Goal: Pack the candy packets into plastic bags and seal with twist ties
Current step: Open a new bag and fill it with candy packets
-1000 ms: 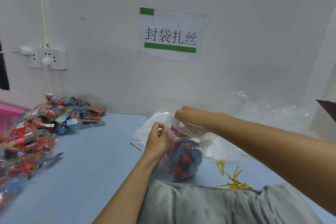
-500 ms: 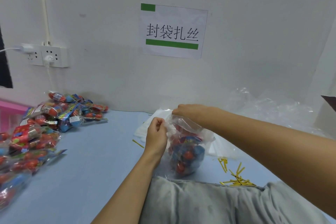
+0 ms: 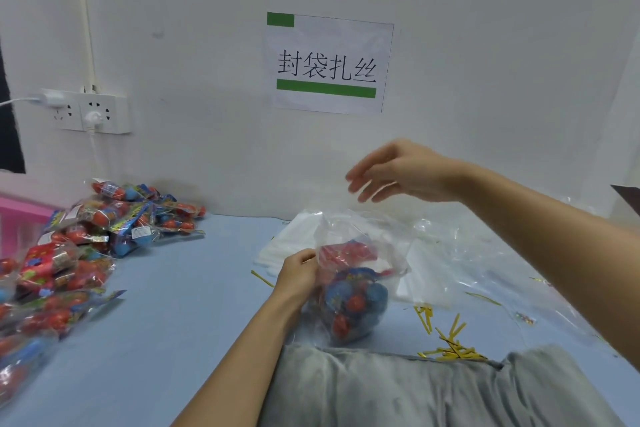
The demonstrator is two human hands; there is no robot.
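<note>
a person sits at a blue table (image 3: 180, 305), seen from a head camera looking down at both hands. the left hand (image 3: 299, 274) pinches the left edge of a clear plastic bag (image 3: 349, 288), fingers curled onto the film near its upper side. the bag stands roughly upright just in front of the person's body, with red and blue candy packets (image 3: 353, 305) settled in its lower half and its loose, open mouth pointing up toward the wall.

the right hand (image 3: 398, 173) hovers above and slightly right of the bag's mouth, apart from it, fingers spread and relaxed, holding nothing.

a scatter of yellow twist ties (image 3: 446, 343) lies on the table to the right of the bag, low and near the person's body. they sit on the right hand's side, so that free hand seems the nearer one to fetch a tie, while the left hand keeps the bag.

a heap of unpacked candy packets (image 3: 104, 236) lies well apart on the left.
</note>
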